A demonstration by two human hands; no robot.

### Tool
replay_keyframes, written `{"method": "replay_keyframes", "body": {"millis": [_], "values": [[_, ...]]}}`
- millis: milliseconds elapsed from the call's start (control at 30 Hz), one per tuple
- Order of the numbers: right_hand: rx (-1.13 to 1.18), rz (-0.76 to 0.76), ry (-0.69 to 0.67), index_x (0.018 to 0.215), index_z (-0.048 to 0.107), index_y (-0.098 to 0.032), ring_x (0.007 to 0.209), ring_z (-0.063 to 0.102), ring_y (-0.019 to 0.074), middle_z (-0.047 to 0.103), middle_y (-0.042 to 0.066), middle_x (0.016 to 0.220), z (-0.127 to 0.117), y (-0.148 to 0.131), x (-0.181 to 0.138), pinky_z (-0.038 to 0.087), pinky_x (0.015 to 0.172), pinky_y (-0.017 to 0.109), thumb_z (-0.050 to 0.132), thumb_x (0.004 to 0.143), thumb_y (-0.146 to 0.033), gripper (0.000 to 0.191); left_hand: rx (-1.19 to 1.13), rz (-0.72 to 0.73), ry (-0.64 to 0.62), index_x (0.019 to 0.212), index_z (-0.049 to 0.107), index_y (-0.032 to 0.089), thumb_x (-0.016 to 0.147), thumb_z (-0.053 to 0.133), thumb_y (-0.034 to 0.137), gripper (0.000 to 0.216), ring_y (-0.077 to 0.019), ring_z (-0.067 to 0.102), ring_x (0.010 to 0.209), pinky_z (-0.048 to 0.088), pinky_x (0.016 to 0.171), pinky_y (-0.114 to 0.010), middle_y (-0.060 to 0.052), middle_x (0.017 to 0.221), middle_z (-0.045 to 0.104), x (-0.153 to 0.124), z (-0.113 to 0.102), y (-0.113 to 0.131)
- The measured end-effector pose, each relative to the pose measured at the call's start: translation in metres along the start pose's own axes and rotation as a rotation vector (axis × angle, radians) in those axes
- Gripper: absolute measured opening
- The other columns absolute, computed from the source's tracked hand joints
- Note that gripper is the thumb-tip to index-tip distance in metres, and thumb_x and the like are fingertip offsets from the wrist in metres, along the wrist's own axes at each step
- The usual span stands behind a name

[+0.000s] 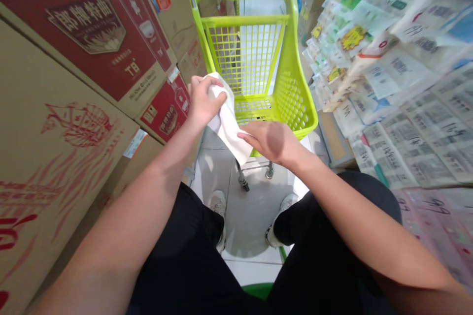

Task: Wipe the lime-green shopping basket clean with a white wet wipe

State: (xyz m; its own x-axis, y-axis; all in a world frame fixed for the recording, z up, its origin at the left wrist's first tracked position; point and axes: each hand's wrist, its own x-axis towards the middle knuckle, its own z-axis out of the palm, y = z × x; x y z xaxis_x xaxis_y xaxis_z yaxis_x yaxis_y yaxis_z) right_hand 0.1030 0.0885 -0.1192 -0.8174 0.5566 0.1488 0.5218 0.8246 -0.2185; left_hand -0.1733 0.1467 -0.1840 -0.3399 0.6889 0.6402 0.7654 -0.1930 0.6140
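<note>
A folded white sheet, like a paper tissue or thin cloth (231, 125), is stretched between my two hands in front of the cart. My left hand (204, 98) pinches its upper left end between thumb and fingers. Lower down and to the right, my right hand (271, 140) grips the sheet's right edge, with some fingers hidden behind it. Just beyond both hands stands a lime-green shopping cart (306, 103) with a grid back panel and a perforated side wall. I see nothing in the visible part of its basket.
Stacked cardboard cartons (92, 24), some with red printed panels, rise close on the left. Plastic-wrapped packs (399, 74) with handwritten numbers are piled on the right. Below are my legs, white shoes (218, 204), the tiled floor (247, 226) and a green seat edge (256, 290).
</note>
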Motion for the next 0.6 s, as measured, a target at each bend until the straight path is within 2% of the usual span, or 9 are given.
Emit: {"method": "replay_keyframes", "body": {"millis": [133, 233, 300, 367, 433, 467, 533, 600], "values": [[0.151, 0.041, 0.115, 0.108, 0.077, -0.023, 0.092, 0.071, 0.0238, 0.081, 0.008, 0.104, -0.021, 0.028, -0.008, 0.04, 0.072, 0.035, 0.034, 0.117, -0.054, 0.054, 0.026, 0.047, 0.033, 0.1, 0.072, 0.031, 0.084, 0.083, 0.035, 0.02, -0.0386, 0.061, 0.126, 0.047, 0.124, -0.063, -0.008, 0.115, 0.064, -0.006, -0.02, 0.021], [0.176, 0.068, 0.196, 0.097, 0.077, -0.02, 0.078, 0.065, 0.0216, 0.077, 0.008, 0.088, -0.044, 0.061, -0.022, 0.042, 0.071, 0.036, 0.042, 0.11, -0.049, 0.048, -0.06, 0.034, -0.033, 0.107, 0.072, 0.032, 0.094, 0.072, 0.041, 0.016, -0.034, 0.069, 0.117, 0.057, 0.112, -0.057, -0.004, 0.107, 0.071, -0.014, -0.038, 0.044], [0.132, 0.101, 0.229, 0.089, 0.076, -0.018, 0.067, 0.059, 0.0194, 0.073, 0.008, 0.076, -0.057, 0.083, -0.033, 0.04, 0.068, 0.037, 0.052, 0.101, -0.043, 0.037, -0.175, -0.042, -0.139, 0.107, 0.074, 0.031, 0.095, 0.068, 0.041, 0.017, -0.0293, 0.074, 0.097, 0.063, 0.095, -0.05, -0.002, 0.085, 0.07, -0.021, -0.048, 0.059], [0.086, 0.144, 0.238, 0.087, 0.078, -0.016, 0.063, 0.057, 0.0187, 0.073, 0.009, 0.072, -0.067, 0.099, -0.041, 0.04, 0.068, 0.038, 0.056, 0.091, -0.036, 0.029, -0.294, -0.13, -0.34, 0.102, 0.078, 0.03, 0.094, 0.066, 0.042, 0.019, -0.0244, 0.069, 0.069, 0.063, 0.073, -0.043, 0.001, 0.062, 0.059, -0.028, -0.053, 0.071], [0.022, 0.17, 0.243, 0.093, 0.082, -0.015, 0.071, 0.063, 0.0214, 0.079, 0.012, 0.083, -0.069, 0.103, -0.044, 0.044, 0.074, 0.039, 0.056, 0.09, -0.035, 0.032, -0.363, -0.194, -0.524, 0.101, 0.08, 0.027, 0.095, 0.064, 0.044, 0.024, -0.0199, 0.058, 0.05, 0.056, 0.057, -0.037, 0.004, 0.049, 0.047, -0.033, -0.055, 0.078], [-0.013, 0.169, 0.252, 0.097, 0.083, -0.015, 0.08, 0.068, 0.0239, 0.082, 0.014, 0.092, -0.068, 0.099, -0.044, 0.047, 0.079, 0.04, 0.056, 0.093, -0.038, 0.035, -0.371, -0.211, -0.558, 0.103, 0.08, 0.026, 0.096, 0.064, 0.045, 0.026, -0.0182, 0.054, 0.045, 0.053, 0.053, -0.034, 0.005, 0.047, 0.044, -0.035, -0.053, 0.08], [-0.061, 0.131, 0.269, 0.108, 0.083, -0.016, 0.102, 0.073, 0.0287, 0.084, 0.015, 0.111, -0.06, 0.083, -0.039, 0.049, 0.093, 0.043, 0.056, 0.098, -0.045, 0.042, -0.352, -0.223, -0.469, 0.114, 0.078, 0.025, 0.097, 0.065, 0.043, 0.028, -0.0169, 0.056, 0.048, 0.054, 0.057, -0.032, 0.006, 0.051, 0.048, -0.037, -0.046, 0.08], [-0.043, 0.052, 0.223, 0.118, 0.081, -0.017, 0.114, 0.073, 0.0301, 0.083, 0.013, 0.121, -0.045, 0.057, -0.031, 0.049, 0.099, 0.042, 0.057, 0.103, -0.054, 0.046, -0.314, -0.233, -0.297, 0.126, 0.073, 0.025, 0.094, 0.07, 0.038, 0.035, -0.0186, 0.067, 0.064, 0.06, 0.071, -0.033, 0.003, 0.068, 0.062, -0.037, -0.033, 0.077]]}}
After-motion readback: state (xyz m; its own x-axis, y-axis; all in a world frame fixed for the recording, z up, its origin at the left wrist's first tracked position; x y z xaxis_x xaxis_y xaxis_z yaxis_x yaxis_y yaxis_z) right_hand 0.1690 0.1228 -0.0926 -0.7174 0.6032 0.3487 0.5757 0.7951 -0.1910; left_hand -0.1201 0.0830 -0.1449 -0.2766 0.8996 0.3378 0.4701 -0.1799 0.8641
